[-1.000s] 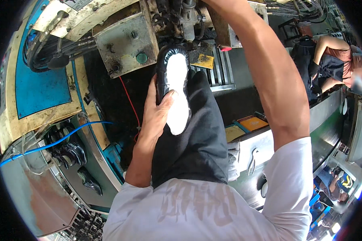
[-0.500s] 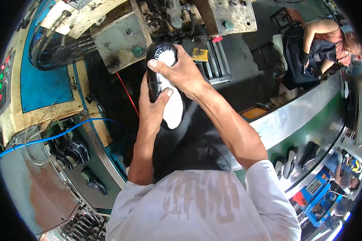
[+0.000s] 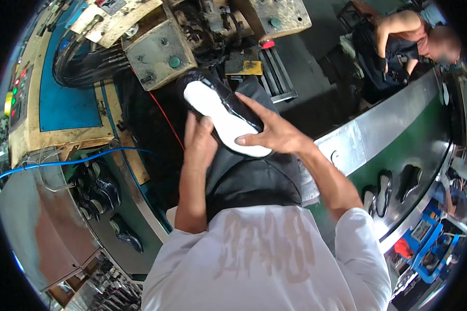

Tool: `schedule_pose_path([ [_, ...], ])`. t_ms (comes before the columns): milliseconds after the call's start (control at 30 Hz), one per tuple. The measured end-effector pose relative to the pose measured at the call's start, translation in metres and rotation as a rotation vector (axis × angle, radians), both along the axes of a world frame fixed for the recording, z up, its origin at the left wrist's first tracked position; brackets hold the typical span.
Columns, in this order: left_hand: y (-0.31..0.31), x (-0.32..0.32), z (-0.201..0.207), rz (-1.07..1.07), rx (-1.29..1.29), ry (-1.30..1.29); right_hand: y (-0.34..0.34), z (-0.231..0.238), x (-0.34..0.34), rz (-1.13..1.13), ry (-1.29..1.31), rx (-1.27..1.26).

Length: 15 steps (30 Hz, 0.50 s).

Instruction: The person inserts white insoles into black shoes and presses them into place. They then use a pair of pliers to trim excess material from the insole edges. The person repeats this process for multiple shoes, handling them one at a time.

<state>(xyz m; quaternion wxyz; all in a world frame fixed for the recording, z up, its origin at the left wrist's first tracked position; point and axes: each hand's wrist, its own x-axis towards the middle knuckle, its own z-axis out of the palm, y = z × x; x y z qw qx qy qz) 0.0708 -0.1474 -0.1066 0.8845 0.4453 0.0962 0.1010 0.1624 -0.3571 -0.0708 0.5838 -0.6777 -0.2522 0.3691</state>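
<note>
A glossy black shoe upper with a white sole face is held over my lap, sole side up, its toe pointing to the upper left. My right hand grips the heel half from the right, thumb on the white face and fingers along the black side. My left hand is closed at the shoe's left edge, thumb beside the white face; its other fingers are partly hidden. A black apron lies beneath the shoe.
A grimy machine with two grey blocks bearing green buttons stands ahead. Black shoes rest on the left rack, others on the green-topped conveyor at right. A blue hose crosses at left. Another person sits at upper right.
My right hand has moved from the toe to the heel half. The shoe has turned, its toe tipping left and its white face showing more fully. My left hand sits lower along its edge.
</note>
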Motion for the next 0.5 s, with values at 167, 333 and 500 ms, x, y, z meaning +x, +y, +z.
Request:
schedule_pose_path([
  [167,0.014,-0.002,0.022,0.087,0.248,0.087,-0.047,0.009,0.033,0.233,-0.355,-0.136],
  [333,-0.026,-0.06,-0.024,-0.181,1.108,0.405,-0.138,-0.056,0.029,-0.347,-0.776,-0.516],
  [500,-0.043,-0.076,-0.033,-0.147,1.385,0.238,-0.281,-0.182,-0.106,-0.688,-0.534,-1.054],
])
